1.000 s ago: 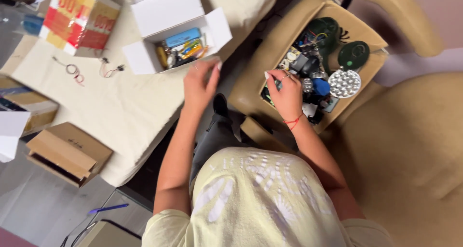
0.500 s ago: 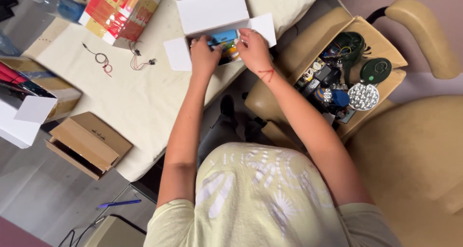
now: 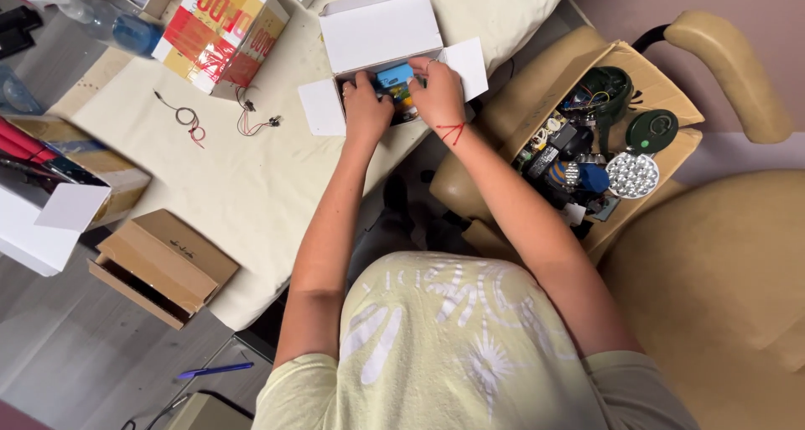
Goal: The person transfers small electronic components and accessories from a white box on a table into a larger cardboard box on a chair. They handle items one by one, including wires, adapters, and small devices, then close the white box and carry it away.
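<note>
A small open white box (image 3: pixel 381 29) with spread flaps lies on the cream-covered table (image 3: pixel 251 187). Inside it are a blue part (image 3: pixel 394 75) and small yellow and orange pieces. Both my hands reach into the box. My left hand (image 3: pixel 365 104) has its fingers curled down on the contents left of the blue part. On the other side, my right hand (image 3: pixel 436 90), with a red thread at the wrist, rests its fingertips by that part. My fingers hide whatever they grip.
On the tan armchair (image 3: pixel 721 296) to the right stands a cardboard box of electronic parts (image 3: pixel 587 145). A red and yellow carton (image 3: pixel 220 29) and two short wire leads (image 3: pixel 189 115) lie on the table. A brown cardboard box (image 3: pixel 163 266) sits at the table's near-left corner.
My right hand left the cardboard box of parts on the chair and joined my left hand at the white box. Both hands now sit deeper inside it.
</note>
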